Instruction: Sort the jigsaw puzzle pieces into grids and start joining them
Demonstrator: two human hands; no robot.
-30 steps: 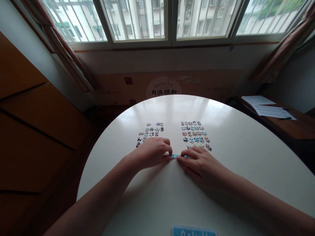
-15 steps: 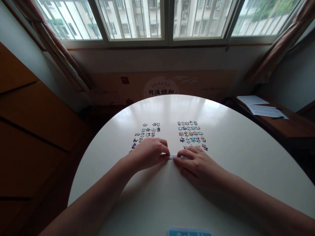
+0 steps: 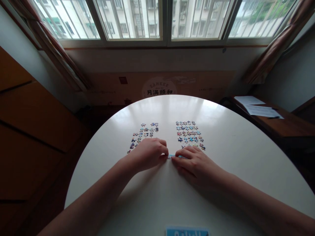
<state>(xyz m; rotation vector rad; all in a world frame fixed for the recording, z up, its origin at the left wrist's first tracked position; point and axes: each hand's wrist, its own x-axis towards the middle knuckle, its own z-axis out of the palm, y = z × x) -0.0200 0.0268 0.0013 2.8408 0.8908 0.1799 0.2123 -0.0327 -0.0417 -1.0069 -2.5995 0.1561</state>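
Between my hands lies a short light-blue strip of jigsaw puzzle pieces, flat on the white table. My left hand pinches the strip's left end with thumb and fingertips; the piece there is mostly hidden. From the right, my right hand grips the strip, thumb on the near side and fingers over the far side, covering much of it. Loose puzzle pieces sit in rows just beyond my right hand. Another group of loose puzzle pieces lies beyond my left hand, partly hidden by it.
The round white table curves away ahead. A blue printed card or box shows at its near edge. Papers and a dark pen lie on a brown side table at right. Windows and a wall stand beyond.
The whole view has shifted slightly, so everything appears a little further left. Both hands keep the same hold on the strip.
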